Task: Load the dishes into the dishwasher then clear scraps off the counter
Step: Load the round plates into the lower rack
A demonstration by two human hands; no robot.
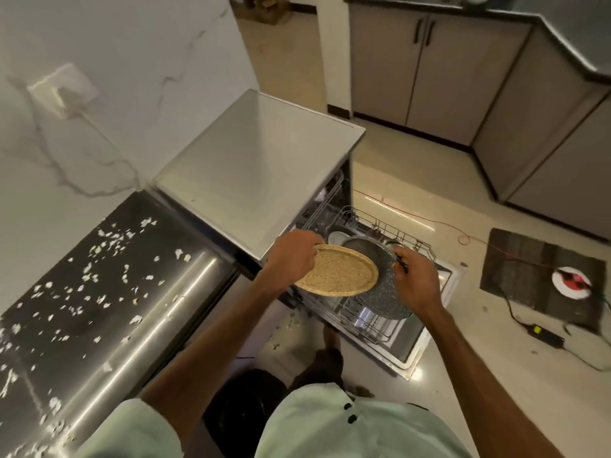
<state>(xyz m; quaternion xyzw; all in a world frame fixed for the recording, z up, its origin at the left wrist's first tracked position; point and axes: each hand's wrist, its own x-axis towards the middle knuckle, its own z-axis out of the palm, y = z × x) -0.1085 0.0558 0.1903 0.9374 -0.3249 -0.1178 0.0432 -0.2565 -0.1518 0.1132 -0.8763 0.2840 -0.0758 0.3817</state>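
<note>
a person is standing over an open dishwasher (264, 173), arms reaching above its pulled-out lower rack (373, 327). the left hand (292, 256) is gripping the far-left rim of a round tan plate (340, 274), held almost flat. the right hand (415, 282) is curling round the dark handle of a speckled grey pan (385, 294), which is lying just under the plate's right edge. white scraps (109, 239) are littering the dark counter (132, 292) to the left.
</note>
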